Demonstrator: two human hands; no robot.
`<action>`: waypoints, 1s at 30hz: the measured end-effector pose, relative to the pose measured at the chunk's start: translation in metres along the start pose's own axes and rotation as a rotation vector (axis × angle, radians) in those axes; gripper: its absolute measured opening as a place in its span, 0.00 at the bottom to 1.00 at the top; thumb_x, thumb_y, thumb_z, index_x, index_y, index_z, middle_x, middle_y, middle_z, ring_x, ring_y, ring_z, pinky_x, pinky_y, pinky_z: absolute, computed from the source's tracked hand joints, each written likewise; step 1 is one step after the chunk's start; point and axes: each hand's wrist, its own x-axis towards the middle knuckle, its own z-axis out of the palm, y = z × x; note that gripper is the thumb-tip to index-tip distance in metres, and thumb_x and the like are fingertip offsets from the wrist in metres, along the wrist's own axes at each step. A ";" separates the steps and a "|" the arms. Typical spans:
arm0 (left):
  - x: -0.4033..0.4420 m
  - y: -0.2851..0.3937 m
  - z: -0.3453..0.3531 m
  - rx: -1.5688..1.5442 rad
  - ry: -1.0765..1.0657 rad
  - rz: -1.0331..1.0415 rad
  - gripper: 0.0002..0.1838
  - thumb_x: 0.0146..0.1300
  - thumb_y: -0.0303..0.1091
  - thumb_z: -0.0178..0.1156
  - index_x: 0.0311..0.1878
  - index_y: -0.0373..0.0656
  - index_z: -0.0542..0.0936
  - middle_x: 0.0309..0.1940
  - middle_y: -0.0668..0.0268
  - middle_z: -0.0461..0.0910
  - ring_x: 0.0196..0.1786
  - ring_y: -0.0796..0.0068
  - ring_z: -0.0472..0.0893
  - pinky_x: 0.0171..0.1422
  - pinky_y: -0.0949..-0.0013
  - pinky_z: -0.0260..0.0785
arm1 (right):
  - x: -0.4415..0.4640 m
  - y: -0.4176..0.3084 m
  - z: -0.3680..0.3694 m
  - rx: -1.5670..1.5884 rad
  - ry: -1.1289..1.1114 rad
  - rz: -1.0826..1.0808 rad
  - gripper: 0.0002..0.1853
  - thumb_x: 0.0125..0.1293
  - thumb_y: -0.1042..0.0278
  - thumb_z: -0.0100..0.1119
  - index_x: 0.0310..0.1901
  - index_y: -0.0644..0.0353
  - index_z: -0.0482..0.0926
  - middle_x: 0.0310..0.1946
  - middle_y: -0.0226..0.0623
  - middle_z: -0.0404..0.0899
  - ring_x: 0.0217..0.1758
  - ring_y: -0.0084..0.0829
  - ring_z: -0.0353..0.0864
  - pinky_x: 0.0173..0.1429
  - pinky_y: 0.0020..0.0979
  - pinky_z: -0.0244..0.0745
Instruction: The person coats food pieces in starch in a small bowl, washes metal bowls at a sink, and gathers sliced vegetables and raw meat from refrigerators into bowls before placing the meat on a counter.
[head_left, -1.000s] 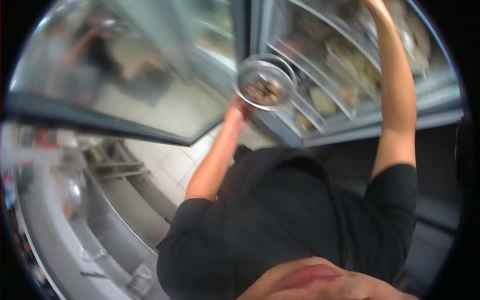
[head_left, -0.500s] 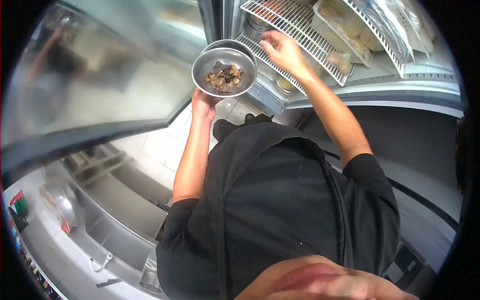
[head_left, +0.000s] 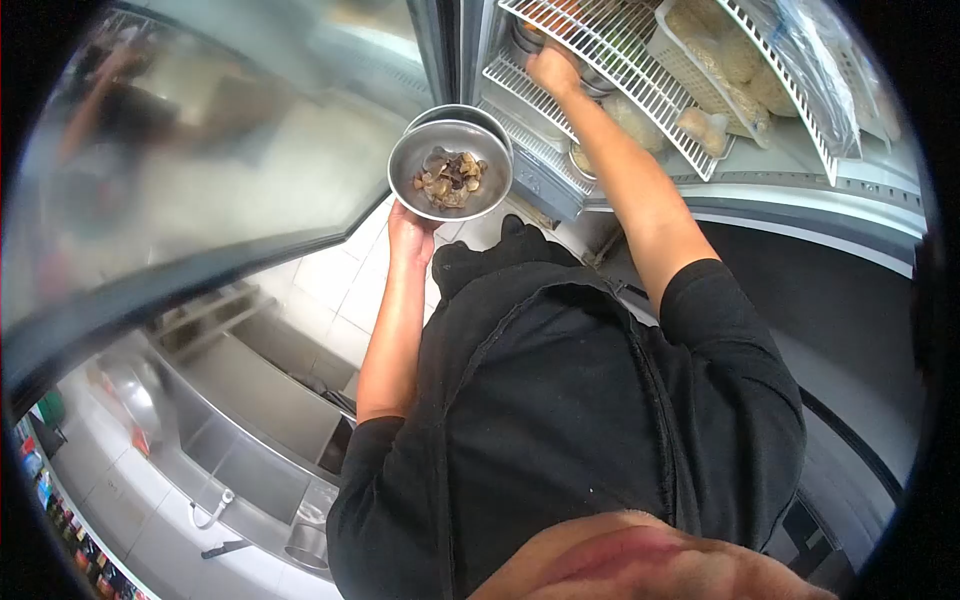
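My left hand [head_left: 412,232] is closed on a steel bowl [head_left: 405,185] from below, near the refrigerator's open door. Brown, curled, mushroom-like pieces [head_left: 450,180] lie in the bowl. The rim of a second metal bowl [head_left: 460,112] shows just behind it. My right hand [head_left: 553,70] reaches between the wire shelves of the refrigerator, beside round metal containers [head_left: 527,38]. Its fingers are mostly hidden, so I cannot tell whether they grip a container.
A white wire shelf [head_left: 625,62] passes close above my right hand. On it stand a white basket [head_left: 690,60] of bagged food and a small bag [head_left: 703,128]. The glass door [head_left: 250,170] swings out at left. Behind it are steel sinks [head_left: 240,470].
My right hand has gone deeper into the refrigerator, toward the metal containers under the upper shelf. My left hand still holds the bowl, now slightly lower in view.
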 end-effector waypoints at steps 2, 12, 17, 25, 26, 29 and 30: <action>0.005 -0.003 -0.005 -0.001 0.043 -0.040 0.17 0.67 0.28 0.55 0.59 0.41 0.72 0.51 0.58 0.79 0.47 0.64 0.84 0.44 0.59 0.84 | -0.008 -0.016 -0.022 -0.009 -0.003 -0.019 0.30 0.58 0.59 0.57 0.61 0.62 0.69 0.54 0.56 0.75 0.58 0.51 0.76 0.62 0.44 0.71; 0.011 -0.005 -0.005 0.013 0.046 -0.064 0.15 0.66 0.26 0.54 0.56 0.40 0.74 0.47 0.58 0.81 0.43 0.63 0.85 0.41 0.60 0.85 | -0.014 -0.026 -0.031 -0.139 0.219 -0.294 0.22 0.57 0.63 0.56 0.53 0.62 0.73 0.44 0.58 0.79 0.47 0.56 0.80 0.54 0.51 0.74; 0.011 0.003 0.008 0.034 0.031 -0.036 0.16 0.64 0.24 0.55 0.56 0.42 0.75 0.45 0.60 0.82 0.42 0.65 0.85 0.41 0.61 0.85 | -0.024 -0.039 -0.043 -0.072 0.052 -0.098 0.21 0.58 0.62 0.56 0.52 0.61 0.74 0.42 0.58 0.80 0.46 0.56 0.80 0.53 0.52 0.75; 0.009 0.009 0.012 0.034 0.011 -0.044 0.15 0.63 0.24 0.56 0.54 0.43 0.77 0.46 0.61 0.82 0.43 0.67 0.85 0.41 0.62 0.84 | -0.025 -0.026 -0.038 0.000 0.084 -0.200 0.20 0.58 0.65 0.53 0.53 0.57 0.77 0.44 0.53 0.81 0.51 0.49 0.80 0.58 0.45 0.74; 0.009 0.011 0.013 0.039 0.012 -0.050 0.15 0.63 0.24 0.56 0.53 0.43 0.77 0.46 0.61 0.82 0.43 0.67 0.85 0.41 0.62 0.84 | -0.022 -0.024 -0.037 0.002 0.058 -0.194 0.20 0.58 0.65 0.53 0.54 0.56 0.77 0.45 0.53 0.81 0.51 0.49 0.80 0.58 0.45 0.74; 0.010 0.012 0.014 0.044 0.024 -0.071 0.15 0.63 0.24 0.56 0.53 0.42 0.77 0.46 0.61 0.82 0.44 0.66 0.85 0.42 0.61 0.84 | -0.016 -0.024 -0.033 0.005 0.025 -0.148 0.21 0.58 0.65 0.53 0.54 0.54 0.78 0.47 0.52 0.80 0.51 0.49 0.80 0.59 0.44 0.73; 0.009 0.013 0.016 0.041 0.024 -0.079 0.15 0.63 0.25 0.56 0.54 0.42 0.77 0.46 0.60 0.82 0.44 0.66 0.85 0.42 0.61 0.84 | -0.016 -0.026 -0.034 0.005 0.018 -0.126 0.21 0.58 0.65 0.53 0.55 0.53 0.78 0.47 0.52 0.80 0.51 0.49 0.80 0.59 0.44 0.73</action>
